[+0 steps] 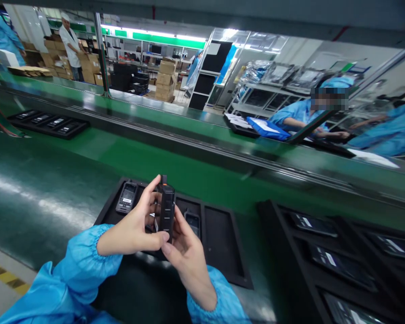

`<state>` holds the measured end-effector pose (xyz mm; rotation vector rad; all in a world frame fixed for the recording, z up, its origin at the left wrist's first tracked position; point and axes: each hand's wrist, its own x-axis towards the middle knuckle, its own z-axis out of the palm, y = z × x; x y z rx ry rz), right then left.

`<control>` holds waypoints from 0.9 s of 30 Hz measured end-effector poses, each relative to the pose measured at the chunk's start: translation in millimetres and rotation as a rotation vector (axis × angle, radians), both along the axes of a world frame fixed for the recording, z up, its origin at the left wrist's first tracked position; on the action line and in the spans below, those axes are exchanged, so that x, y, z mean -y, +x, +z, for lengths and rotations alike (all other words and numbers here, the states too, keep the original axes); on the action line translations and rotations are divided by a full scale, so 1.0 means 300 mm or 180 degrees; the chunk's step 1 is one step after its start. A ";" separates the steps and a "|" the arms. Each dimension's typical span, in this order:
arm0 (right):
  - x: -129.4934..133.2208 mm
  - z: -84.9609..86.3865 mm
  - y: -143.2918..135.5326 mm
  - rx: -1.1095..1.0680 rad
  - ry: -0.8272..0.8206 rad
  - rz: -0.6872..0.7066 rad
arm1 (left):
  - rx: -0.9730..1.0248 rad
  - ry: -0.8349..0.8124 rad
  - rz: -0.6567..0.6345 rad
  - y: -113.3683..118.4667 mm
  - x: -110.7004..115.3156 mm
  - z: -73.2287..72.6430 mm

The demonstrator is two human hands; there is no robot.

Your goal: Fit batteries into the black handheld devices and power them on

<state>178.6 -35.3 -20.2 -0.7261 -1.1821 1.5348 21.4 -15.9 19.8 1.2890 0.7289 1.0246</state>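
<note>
Both my hands hold a black handheld radio (167, 209) on edge, its ribbed side turned up toward me and its stubby antenna pointing away. My left hand (145, 225) grips it from the left, with the index finger up by the antenna and the thumb at the near end. From the right, my right hand (185, 245) closes on its lower part, thumb beside the other thumb. Beneath lies a black foam tray (222, 238). One radio (127, 198) rests in its left part, and another radio (193, 222) lies partly hidden behind my right hand.
On the right stands a larger black foam tray (300, 270) with several labelled devices. Another tray (49, 123) of devices lies at the far left on the green belt (202, 175). A metal rail crosses beyond it. Co-workers in blue work across the line.
</note>
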 end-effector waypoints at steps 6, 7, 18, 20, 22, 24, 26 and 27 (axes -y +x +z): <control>-0.004 -0.032 0.014 0.0136 0.0147 -0.0037 | -0.0082 0.0172 -0.0056 0.003 -0.001 -0.005; -0.003 -0.037 0.016 0.0167 0.0176 -0.0047 | -0.0067 0.0215 -0.0056 0.004 -0.001 -0.008; -0.006 0.021 0.033 0.0003 -0.0104 0.0235 | 0.0134 0.0108 -0.0450 -0.017 -0.019 -0.020; -0.009 0.027 0.037 -0.0062 -0.0150 0.0280 | 0.0264 0.0046 -0.0530 -0.024 -0.023 -0.017; -0.010 0.025 0.040 -0.0094 -0.0180 0.0313 | 0.0330 0.0034 -0.0555 -0.027 -0.022 -0.014; -0.010 0.020 0.042 -0.0129 -0.0213 0.0324 | 0.0366 0.0016 -0.0556 -0.027 -0.019 -0.010; -0.010 0.015 0.044 -0.0160 -0.0244 0.0344 | 0.0400 -0.0034 -0.0545 -0.025 -0.017 -0.007; -0.011 0.013 0.045 -0.0190 -0.0239 0.0369 | 0.0409 -0.0065 -0.0534 -0.024 -0.016 -0.007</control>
